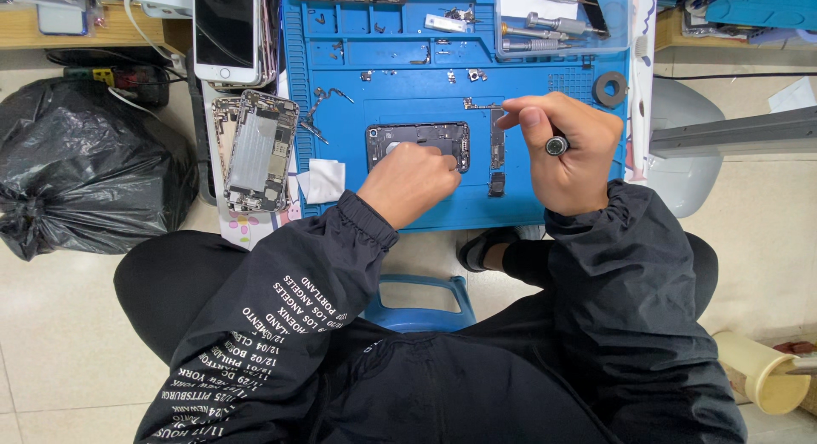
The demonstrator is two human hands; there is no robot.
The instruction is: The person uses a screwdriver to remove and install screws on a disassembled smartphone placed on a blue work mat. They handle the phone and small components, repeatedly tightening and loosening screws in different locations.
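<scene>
The person sits over a blue work mat (528, 206) laid on the tabletop; both arms are in black sleeves, the left one printed with white lettering. The left hand (408, 182) rests curled on the lower right part of an opened phone shell (408, 140) that lies flat near the middle of the mat; its fingers press down on the shell, but whether they pinch some small part I cannot tell, since the knuckles hide the tips. The right hand (562, 150) is just to the right of the shell, its grip closed around a screwdriver (557, 145) whose round black cap points up at the camera; the thumb and forefinger meet near the top of a narrow circuit board (497, 140) that lies upright on the mat between the 2 hands; the driver's tip is hidden under the fingers. A small dark part (496, 184) sits just below that board. Loose screws and metal brackets are scattered over the upper mat. A black ring (610, 89) lies near the mat's right edge; a clear tray of tools (557, 22) stands at the top right. Left of the mat lie another stripped phone body (259, 150), a white phone face up (226, 31) and a white wipe (325, 180); a black rubbish bag (81, 167) sits on the floor at far left.
</scene>
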